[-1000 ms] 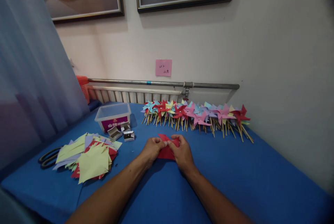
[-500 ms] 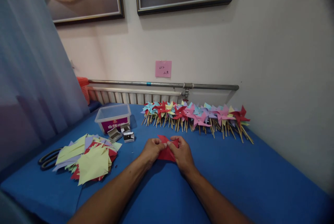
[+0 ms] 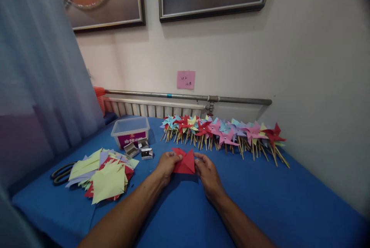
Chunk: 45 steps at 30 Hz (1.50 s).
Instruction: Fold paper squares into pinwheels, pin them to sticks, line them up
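Observation:
A red pinwheel paper [image 3: 186, 162] is held up over the blue table, partly folded towards its middle. My left hand [image 3: 167, 166] pinches it from the left, the thumb pressing on the folded part. At the paper's right edge are the curled fingers of my right hand [image 3: 207, 173], with the fingertips against that edge. To the left lies a loose pile of cut paper squares [image 3: 108, 182] in yellow, red, purple and green. Black-handled scissors [image 3: 62, 173] stick out from beside the pile.
Finished pinwheels [image 3: 225, 132] on sticks lie in a long row at the back. A clear plastic tub [image 3: 130, 126] stands back left, with small open boxes [image 3: 147, 153] before it. Behind the blue table [image 3: 254, 205] run a metal pipe [image 3: 187, 97] and a radiator.
My right thumb has come off the middle of the red paper, and the right hand has shifted to its right edge. The left hand keeps its pinch. The view has shifted slightly.

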Motion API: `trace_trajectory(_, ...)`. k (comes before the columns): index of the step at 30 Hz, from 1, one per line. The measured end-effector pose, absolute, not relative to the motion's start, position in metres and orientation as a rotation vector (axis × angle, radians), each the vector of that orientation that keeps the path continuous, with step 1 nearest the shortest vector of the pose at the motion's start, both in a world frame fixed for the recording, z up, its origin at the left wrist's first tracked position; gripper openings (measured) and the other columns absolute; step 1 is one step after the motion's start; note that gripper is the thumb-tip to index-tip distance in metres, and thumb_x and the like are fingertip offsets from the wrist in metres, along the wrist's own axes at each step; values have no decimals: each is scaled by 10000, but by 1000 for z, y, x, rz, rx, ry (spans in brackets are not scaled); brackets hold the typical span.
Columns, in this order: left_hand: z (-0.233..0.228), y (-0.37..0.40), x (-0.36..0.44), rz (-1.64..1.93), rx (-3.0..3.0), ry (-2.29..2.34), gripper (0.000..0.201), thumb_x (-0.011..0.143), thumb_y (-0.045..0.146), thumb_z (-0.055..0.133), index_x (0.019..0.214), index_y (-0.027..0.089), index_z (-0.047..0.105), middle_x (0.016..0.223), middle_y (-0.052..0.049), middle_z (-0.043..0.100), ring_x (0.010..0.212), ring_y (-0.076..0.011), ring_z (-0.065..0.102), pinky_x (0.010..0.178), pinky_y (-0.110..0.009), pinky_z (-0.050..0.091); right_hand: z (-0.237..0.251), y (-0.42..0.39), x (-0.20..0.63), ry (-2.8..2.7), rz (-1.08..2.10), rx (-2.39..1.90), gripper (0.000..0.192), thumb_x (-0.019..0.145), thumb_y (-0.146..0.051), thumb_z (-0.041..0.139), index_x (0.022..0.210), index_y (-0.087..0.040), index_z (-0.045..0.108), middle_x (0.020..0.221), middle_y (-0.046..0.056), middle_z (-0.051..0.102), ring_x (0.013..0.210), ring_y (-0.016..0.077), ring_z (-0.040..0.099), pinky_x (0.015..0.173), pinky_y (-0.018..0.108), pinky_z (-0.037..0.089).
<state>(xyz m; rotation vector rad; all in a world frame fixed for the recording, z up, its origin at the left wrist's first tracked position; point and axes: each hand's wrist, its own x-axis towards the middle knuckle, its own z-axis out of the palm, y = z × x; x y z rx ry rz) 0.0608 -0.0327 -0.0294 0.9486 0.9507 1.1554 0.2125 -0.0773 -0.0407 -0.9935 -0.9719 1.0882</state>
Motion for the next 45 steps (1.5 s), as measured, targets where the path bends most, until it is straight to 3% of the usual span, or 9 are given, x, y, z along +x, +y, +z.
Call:
trace_trajectory(5,-29,-29,56,1154,932,920,350,501,358,868,608,163,598,559,-1,609,502,-110,494,546,-249,349,-39,-78,209,-1013,1201,-894,659,677,-350,836,1279,-249,589,935,31,770,805,219,728,791,364,549)
trace_trajectory(11,-33,-34,64,1183,1046,985,382,523,379,849,559,190,519,494,45,520,454,-78,393,493,-235,272,-41,-77,203,-985,1225,-874,582,628,-468,899,1101,-222,663,1012,82,796,964,284,748,922,436,556)
trace_trajectory(21,-39,-37,71,1184,1134,1043,335,558,354,817,567,188,526,491,58,492,449,-73,373,465,-224,258,-45,-73,204,-925,1108,-999,527,577,-479,895,959,-207,654,921,75,802,843,277,754,771,389,585)
trace_trajectory(35,-43,-39,74,1167,1084,984,388,520,391,866,569,179,545,508,44,538,462,-76,419,485,-220,310,-49,-70,202,-920,1006,-1107,397,609,-359,796,948,-207,656,774,8,737,699,212,674,665,319,519)
trace_trajectory(45,-33,-45,76,1104,1015,918,452,514,463,889,548,174,543,493,38,538,460,-80,435,496,-225,330,-51,-68,202,-897,938,-1156,362,608,-322,736,947,-218,663,770,12,746,725,232,695,643,318,529)
